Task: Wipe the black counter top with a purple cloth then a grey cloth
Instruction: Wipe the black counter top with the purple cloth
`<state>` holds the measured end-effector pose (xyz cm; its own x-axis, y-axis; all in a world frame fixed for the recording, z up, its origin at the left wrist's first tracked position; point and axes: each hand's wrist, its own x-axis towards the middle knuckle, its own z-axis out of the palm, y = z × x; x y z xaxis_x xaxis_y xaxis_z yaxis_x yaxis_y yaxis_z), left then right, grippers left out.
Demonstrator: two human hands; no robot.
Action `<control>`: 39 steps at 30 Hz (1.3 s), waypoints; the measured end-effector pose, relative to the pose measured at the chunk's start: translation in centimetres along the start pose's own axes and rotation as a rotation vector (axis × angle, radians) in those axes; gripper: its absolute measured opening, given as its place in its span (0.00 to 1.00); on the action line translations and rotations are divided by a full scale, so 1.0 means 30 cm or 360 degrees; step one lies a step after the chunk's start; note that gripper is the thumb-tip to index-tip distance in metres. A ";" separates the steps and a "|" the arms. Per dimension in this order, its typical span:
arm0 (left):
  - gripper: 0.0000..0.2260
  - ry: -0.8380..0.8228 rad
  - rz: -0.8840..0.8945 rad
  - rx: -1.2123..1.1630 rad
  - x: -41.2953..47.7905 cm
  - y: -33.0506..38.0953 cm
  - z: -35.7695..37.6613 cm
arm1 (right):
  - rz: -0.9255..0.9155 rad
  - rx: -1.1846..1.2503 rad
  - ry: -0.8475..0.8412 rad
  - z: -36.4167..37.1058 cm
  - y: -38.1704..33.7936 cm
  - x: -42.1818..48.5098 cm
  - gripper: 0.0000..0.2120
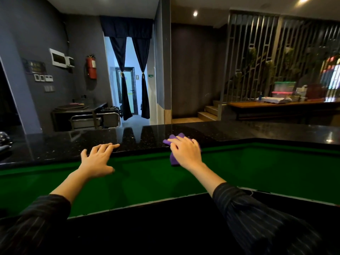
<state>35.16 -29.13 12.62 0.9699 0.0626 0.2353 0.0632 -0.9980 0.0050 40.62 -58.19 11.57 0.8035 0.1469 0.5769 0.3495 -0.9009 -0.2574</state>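
Black counter top [77, 144] runs across the frame, glossy, above a green surface [147, 177]. Left hand [97, 161] spread flat, fingertips on the counter's near edge, holding nothing. Right hand [185, 151] fingers splayed, pressing a purple cloth [173, 139] on the counter edge, part hanging over it.

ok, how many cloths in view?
1: the purple cloth, under the right hand at the black counter top's near edge. No grey cloth visible; it may be out of frame.
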 end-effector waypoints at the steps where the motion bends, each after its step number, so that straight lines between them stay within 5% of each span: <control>1: 0.42 -0.0006 0.0008 -0.0002 -0.001 -0.002 -0.003 | 0.0043 -0.0016 -0.0090 -0.019 0.019 0.018 0.19; 8: 0.43 -0.0021 0.0039 -0.0006 -0.027 0.006 -0.010 | 0.0669 -0.0254 -0.0852 -0.098 0.038 0.215 0.24; 15: 0.44 -0.0044 0.0033 -0.0026 -0.014 0.001 0.006 | 0.0525 -0.0343 -0.0958 0.093 -0.164 0.381 0.29; 22: 0.45 -0.0027 0.0030 0.0020 0.000 -0.019 0.017 | -0.0083 -0.0149 -0.1092 0.286 -0.539 0.426 0.32; 26: 0.45 -0.0043 0.0055 0.0033 -0.010 -0.021 0.013 | -0.0370 -0.0085 -0.1234 0.280 -0.470 0.448 0.29; 32: 0.45 -0.0098 0.0078 -0.0014 -0.010 -0.022 0.010 | 0.0177 -0.0136 -0.1108 0.244 -0.170 0.548 0.35; 39: 0.49 -0.0062 0.0097 -0.0041 -0.010 -0.029 0.019 | 0.0294 -0.0391 -0.1046 0.298 -0.381 0.550 0.31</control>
<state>34.95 -28.28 11.98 0.9803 0.0014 0.1977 -0.0021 -0.9998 0.0173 54.18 -41.83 17.09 0.9896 0.1288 -0.0644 0.1236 -0.9891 -0.0797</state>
